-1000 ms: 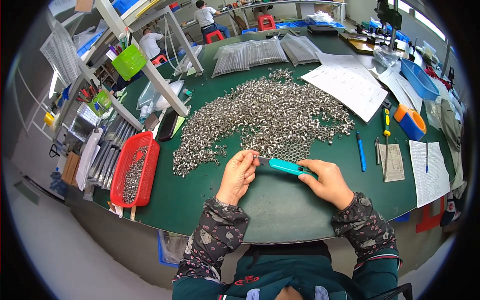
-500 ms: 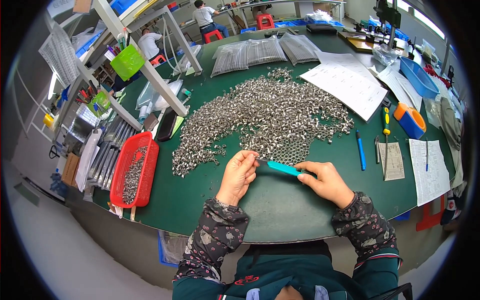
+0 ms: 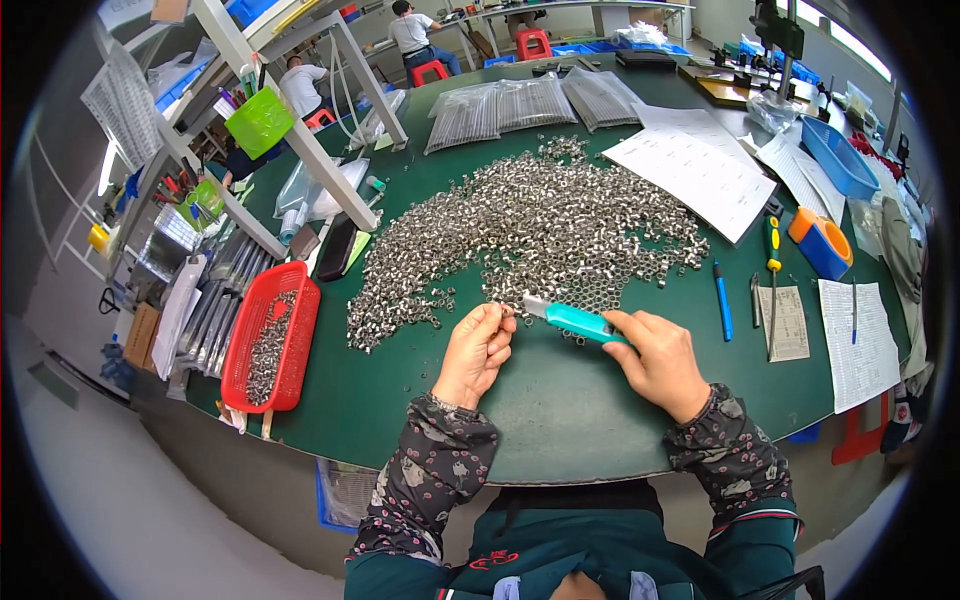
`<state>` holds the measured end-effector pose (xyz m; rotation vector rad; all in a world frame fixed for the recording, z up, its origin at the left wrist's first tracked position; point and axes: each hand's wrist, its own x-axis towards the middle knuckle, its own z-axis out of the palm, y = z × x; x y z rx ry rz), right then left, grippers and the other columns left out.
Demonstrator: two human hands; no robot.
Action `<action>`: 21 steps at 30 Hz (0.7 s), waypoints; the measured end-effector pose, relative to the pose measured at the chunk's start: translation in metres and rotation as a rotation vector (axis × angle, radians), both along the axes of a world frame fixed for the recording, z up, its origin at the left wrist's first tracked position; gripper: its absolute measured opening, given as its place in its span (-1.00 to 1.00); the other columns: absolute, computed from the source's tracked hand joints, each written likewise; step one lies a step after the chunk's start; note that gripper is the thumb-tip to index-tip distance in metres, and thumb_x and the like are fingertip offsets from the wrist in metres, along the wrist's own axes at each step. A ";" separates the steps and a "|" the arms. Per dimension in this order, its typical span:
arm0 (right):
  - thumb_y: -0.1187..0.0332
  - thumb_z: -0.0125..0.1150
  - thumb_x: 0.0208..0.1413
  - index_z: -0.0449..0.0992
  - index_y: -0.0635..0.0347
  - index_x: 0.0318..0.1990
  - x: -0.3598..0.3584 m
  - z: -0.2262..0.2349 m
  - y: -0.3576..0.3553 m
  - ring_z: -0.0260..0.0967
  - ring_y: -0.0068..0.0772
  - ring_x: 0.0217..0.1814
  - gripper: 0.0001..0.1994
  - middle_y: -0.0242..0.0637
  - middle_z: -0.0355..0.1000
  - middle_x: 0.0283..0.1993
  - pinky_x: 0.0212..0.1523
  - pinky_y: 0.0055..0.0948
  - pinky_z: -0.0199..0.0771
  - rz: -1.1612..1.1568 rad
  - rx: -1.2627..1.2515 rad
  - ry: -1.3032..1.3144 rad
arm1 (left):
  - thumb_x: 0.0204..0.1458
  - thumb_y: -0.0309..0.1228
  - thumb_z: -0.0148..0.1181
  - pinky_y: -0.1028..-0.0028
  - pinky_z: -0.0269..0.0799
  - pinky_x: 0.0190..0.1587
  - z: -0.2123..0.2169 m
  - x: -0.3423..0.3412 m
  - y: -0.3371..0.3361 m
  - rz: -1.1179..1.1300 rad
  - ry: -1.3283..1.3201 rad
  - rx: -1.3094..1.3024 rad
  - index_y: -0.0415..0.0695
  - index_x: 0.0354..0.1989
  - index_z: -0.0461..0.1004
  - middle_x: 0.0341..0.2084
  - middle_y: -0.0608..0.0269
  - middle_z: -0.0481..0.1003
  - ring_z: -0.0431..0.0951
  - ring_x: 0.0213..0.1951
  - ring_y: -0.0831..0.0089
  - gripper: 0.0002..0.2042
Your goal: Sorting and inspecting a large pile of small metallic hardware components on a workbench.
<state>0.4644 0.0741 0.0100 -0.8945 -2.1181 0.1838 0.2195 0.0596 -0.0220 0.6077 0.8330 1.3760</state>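
Observation:
My right hand [image 3: 655, 362] is closed round the teal handle of a utility knife [image 3: 580, 321], its blade pointing left toward my other hand. In a pinch between thumb and fingertips, my left hand [image 3: 473, 352] holds a small metal ring [image 3: 507, 311], mostly covered by the fingers. The blade tip is a little to the right of that ring and looks apart from it. Just beyond both hands spreads a wide heap of small silver metal rings [image 3: 540, 220] on the green table [image 3: 570, 420]. Part of the heap nearest me lies in a single layer.
A red basket [image 3: 309, 345] with more metal rings stands at the left. Paper sheets [image 3: 690, 165], a blue pen [image 3: 722, 302], a yellow-handled screwdriver [image 3: 773, 245] and an orange-and-blue tape dispenser [image 3: 822, 242] lie to the right. Bagged tubes [image 3: 530, 103] lie behind the heap.
The knife has drawn back from my left fingers and turned, so its blade now shows clear, pointing up and left. My right hand has shifted slightly. My left hand stays nearly in place.

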 end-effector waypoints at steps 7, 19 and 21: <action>0.30 0.17 -0.06 0.45 0.13 -0.20 -0.002 -0.003 0.000 0.35 -0.13 -0.45 -0.76 -0.22 0.36 -0.50 -0.46 -0.24 0.32 0.110 -0.250 -0.009 | 0.14 -0.35 -0.04 0.75 -0.08 -0.76 0.003 0.003 -0.001 -0.002 0.023 0.011 -0.17 -0.35 0.40 -0.56 0.36 0.37 0.08 -0.71 0.76 -0.84; 0.39 0.21 -0.12 0.43 0.16 -0.19 -0.002 0.001 0.002 0.32 -0.19 -0.47 -0.73 -0.25 0.31 -0.52 -0.48 -0.29 0.29 0.058 -0.040 0.061 | 0.15 -0.30 -0.06 0.75 -0.09 -0.76 0.001 0.001 -0.001 -0.049 0.057 0.024 -0.14 -0.37 0.36 -0.60 0.34 0.33 0.06 -0.72 0.76 -0.82; 0.39 0.21 -0.12 0.43 0.15 -0.19 0.001 0.000 0.003 0.32 -0.19 -0.47 -0.73 -0.25 0.31 -0.52 -0.48 -0.29 0.29 0.055 -0.057 0.065 | 0.15 -0.32 -0.07 0.76 -0.07 -0.75 0.002 0.002 -0.001 -0.074 0.036 0.038 -0.15 -0.35 0.36 -0.56 0.31 0.36 0.08 -0.71 0.77 -0.82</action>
